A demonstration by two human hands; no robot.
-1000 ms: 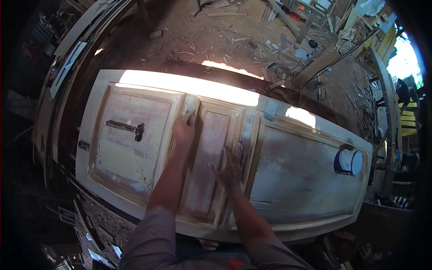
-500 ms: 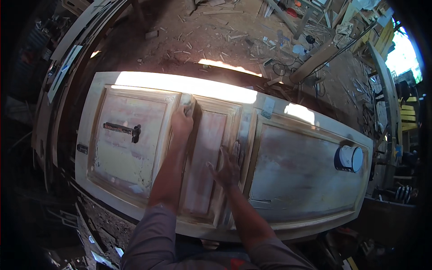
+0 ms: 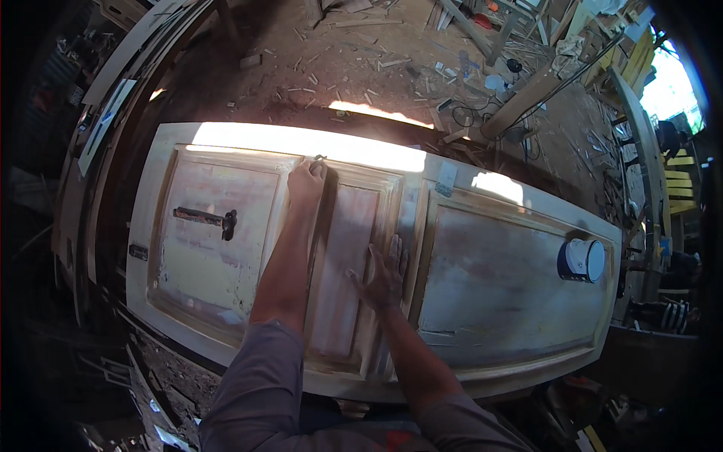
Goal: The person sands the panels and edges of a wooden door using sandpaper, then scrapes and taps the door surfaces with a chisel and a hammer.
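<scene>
A wooden panelled door (image 3: 512,279) lies flat before me, its panels patchy with pale and reddish stains. My left hand (image 3: 306,181) is closed at the far end of the upright rail between the left and middle panels. A small dark edge shows at its fingertips; what it holds is mostly hidden. Resting flat with fingers spread, my right hand (image 3: 382,279) presses on the right side of the middle panel and its moulding. A hammer (image 3: 203,217) with a dark head lies on the left panel. Beyond the right hand, a greyish piece of sheet (image 3: 446,179), perhaps sandpaper, lies on the frame.
A dark blue and white can (image 3: 582,261) stands at the door's right end. A dark metal fitting (image 3: 138,251) sits on the left edge. Long boards (image 3: 113,128) are stacked at the left. Wood scraps litter the earth floor (image 3: 286,75), with a post (image 3: 520,102) at the far right.
My left hand has moved slightly away from me along the rail, its fingers now nearer the door's far edge. The right hand stays in place on the middle panel.
</scene>
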